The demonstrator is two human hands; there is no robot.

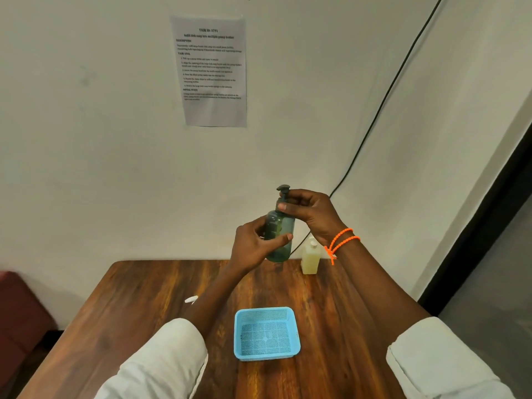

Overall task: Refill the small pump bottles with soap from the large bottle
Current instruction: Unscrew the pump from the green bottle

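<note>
Table (pixel 144 312) of dark wood meets a pale wall (pixel 86 139), blue basket (pixel 266 334) on it.

Printed sheet on the wall

On the paper sheet (pixel 211 71) we read the heading "TASK ID: 1791" and the bold words "DESCRIPTION", "TASK GOAL" and "INITIAL STATE"; the smaller lines under them are too blurred for us.

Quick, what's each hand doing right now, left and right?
Left hand: grips the body of the green pump bottle, held up above the table.
Right hand: fingers curled round the bottle's pump collar, just under the pump head.
</note>
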